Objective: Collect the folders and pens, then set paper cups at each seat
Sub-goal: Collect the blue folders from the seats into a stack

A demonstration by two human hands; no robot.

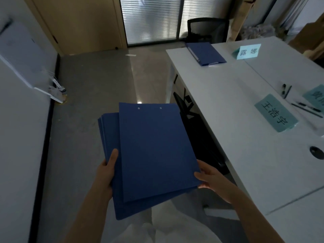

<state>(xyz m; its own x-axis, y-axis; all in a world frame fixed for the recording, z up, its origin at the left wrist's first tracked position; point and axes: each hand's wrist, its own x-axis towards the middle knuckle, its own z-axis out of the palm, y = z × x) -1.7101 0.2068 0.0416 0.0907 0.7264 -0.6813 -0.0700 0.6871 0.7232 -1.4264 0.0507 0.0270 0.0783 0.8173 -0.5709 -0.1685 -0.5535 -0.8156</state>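
Both hands, left hand (107,170) and right hand (209,178), grip a stack of blue folders (150,155); another folder (205,53) lies at the table's (228,102) far corner.

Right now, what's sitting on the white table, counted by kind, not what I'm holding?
Blue folder: 1
Green name cards: 3
Black pens: 3 or so, blurred
Total: about 7

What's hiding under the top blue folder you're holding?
More blue folders: their edges fan out left of and below the top folder. How many is unclear, since it covers most of them. The left hand and right hand hold the stack.
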